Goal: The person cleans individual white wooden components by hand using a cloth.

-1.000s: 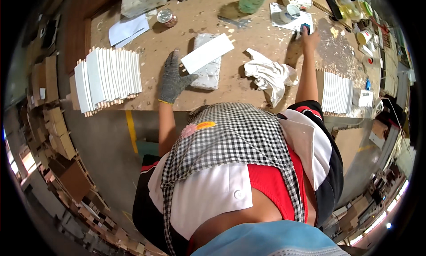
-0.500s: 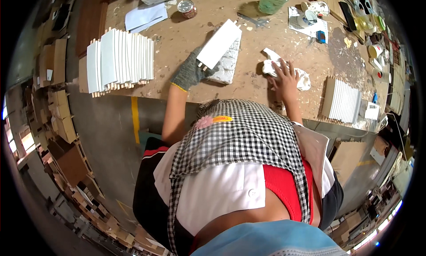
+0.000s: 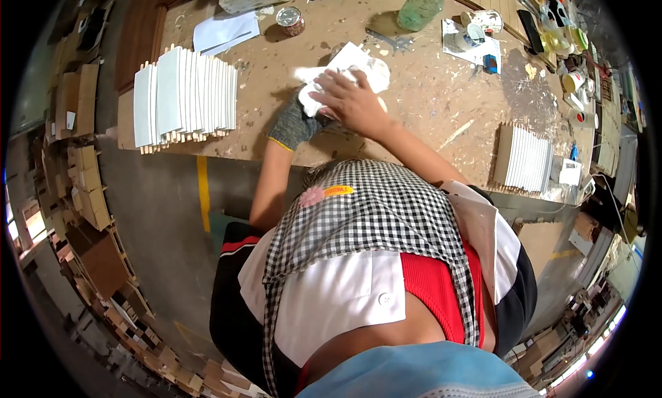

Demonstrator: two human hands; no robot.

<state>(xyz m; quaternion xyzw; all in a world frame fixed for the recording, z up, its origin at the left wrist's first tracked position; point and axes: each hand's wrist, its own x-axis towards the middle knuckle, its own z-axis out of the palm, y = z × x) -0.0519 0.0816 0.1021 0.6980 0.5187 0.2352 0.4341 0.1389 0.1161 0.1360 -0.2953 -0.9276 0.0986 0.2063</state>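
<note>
My left hand (image 3: 293, 124), in a grey knit glove with a yellow cuff, holds a small white wooden panel (image 3: 350, 53) near the table's front edge. Its fingertips are hidden beneath the panel and cloth. Over the panel lies a crumpled white cloth (image 3: 376, 74), with my bare right hand (image 3: 352, 101) holding it down against the surface. The right fingers stretch across the cloth toward the upper left. Most of the panel is covered, and the pale wrapped block under it is largely hidden.
White panels with wooden pegs stand stacked at the left (image 3: 189, 94); a second stack (image 3: 525, 158) is at the right edge. Behind are a small tin (image 3: 290, 21), papers (image 3: 226, 32) and a green bottle (image 3: 420, 8). Pots (image 3: 472, 36) and bottles crowd the far right.
My right hand has brought the cloth leftward from the tabletop onto the panel. My left hand has stayed in nearly the same place, still holding the panel.
</note>
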